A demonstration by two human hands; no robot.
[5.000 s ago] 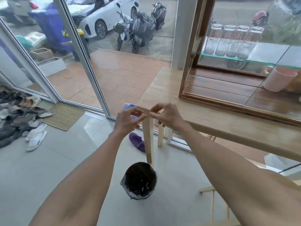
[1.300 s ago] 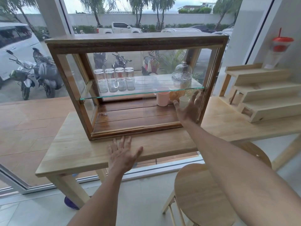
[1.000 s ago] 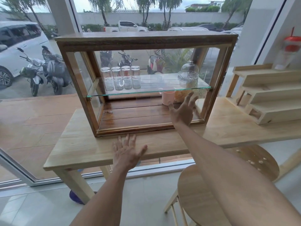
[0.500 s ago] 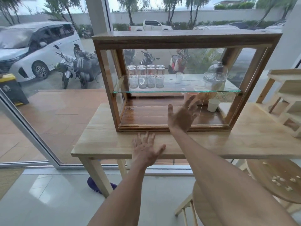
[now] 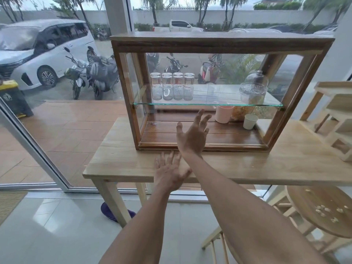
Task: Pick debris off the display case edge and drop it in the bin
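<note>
A wood-framed glass display case (image 5: 224, 43) stands on a pale wooden table (image 5: 266, 164). My right hand (image 5: 192, 136) hovers open, fingers spread, in front of the case's lower front edge (image 5: 228, 147), left of centre. My left hand (image 5: 168, 171) lies flat and open on the table's front part, just below the right hand. Neither hand holds anything. No debris shows on the case edge at this distance. The bin is out of view.
Inside the case are several upturned glasses (image 5: 172, 85), a glass dome (image 5: 254, 86), a pink cup (image 5: 224, 114) and a white cup (image 5: 250, 121). A round stool (image 5: 320, 210) with crumbs stands at right, stepped wooden shelves (image 5: 337, 119) beyond it. Glass walls lie behind.
My right hand has slid left along the case front, from its right end to left of centre. The left hand stays flat on the table. My view has shifted right.
</note>
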